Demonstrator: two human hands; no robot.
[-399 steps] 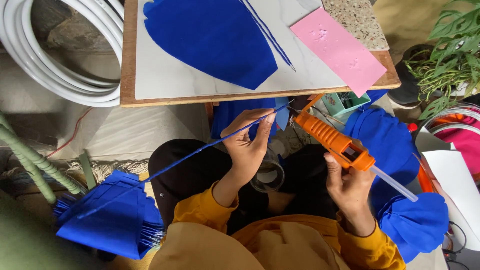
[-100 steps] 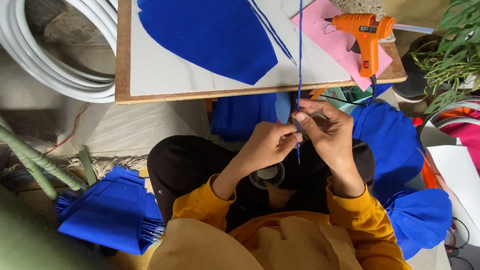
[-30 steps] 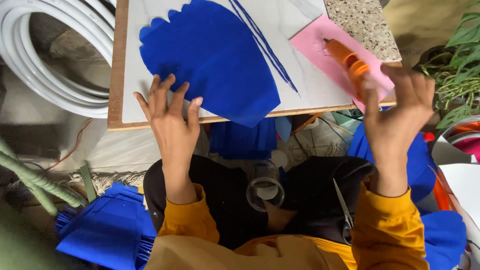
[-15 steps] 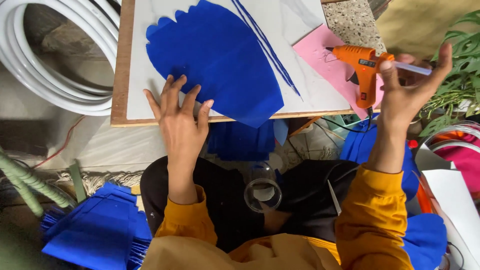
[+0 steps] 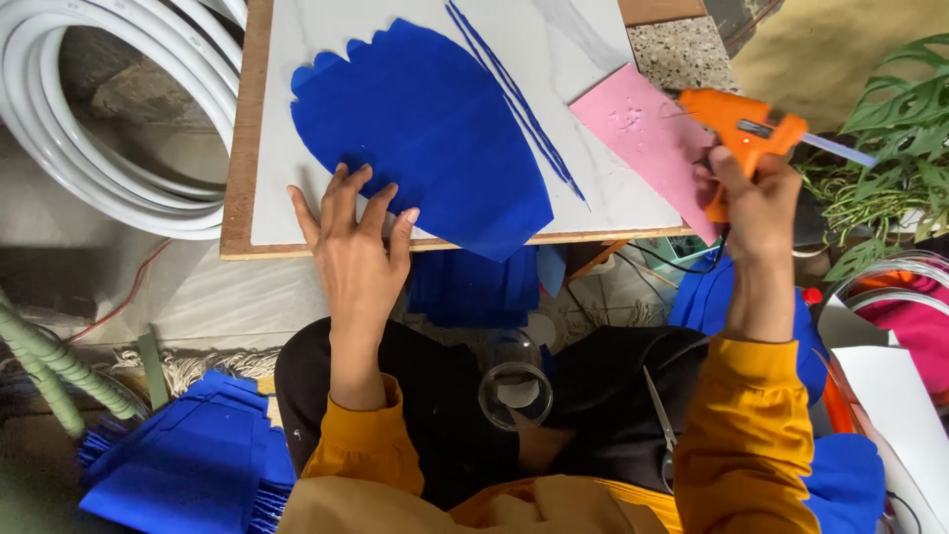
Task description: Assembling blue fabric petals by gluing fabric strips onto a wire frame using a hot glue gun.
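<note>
A pale marble-patterned worktop [image 5: 297, 129] with a wooden edge sits in front of the seated person. On it lies a large blue paper shape [image 5: 425, 129], matte and flat, scalloped along its upper left edge and narrowing toward the near edge of the board. Two thin blue strips [image 5: 514, 99] run diagonally just beside its right side. A pink sheet [image 5: 643, 129], dotted with small dried blobs, lies at the right end and overhangs the board's edge.

The left hand [image 5: 356, 247] rests flat on the near edge of the worktop, fingers [image 5: 346, 198] spread, the fingertips touching the lower left rim of the blue shape. The right hand [image 5: 756, 198] is raised over the right end of the board, fingers wrapped around the grip of an orange glue gun [image 5: 736, 124]; its nozzle points left over the pink sheet, and a clear glue stick pokes out behind.

Coiled white hose [image 5: 119, 109] lies left of the board. Stacks of fringed blue paper [image 5: 188, 465] sit by the left knee. A clear glass jar [image 5: 514, 391] stands in the lap; what it holds cannot be made out. Scissors [image 5: 660, 420] lie on the dark trousers. Green plant leaves [image 5: 900, 129] crowd the right.
</note>
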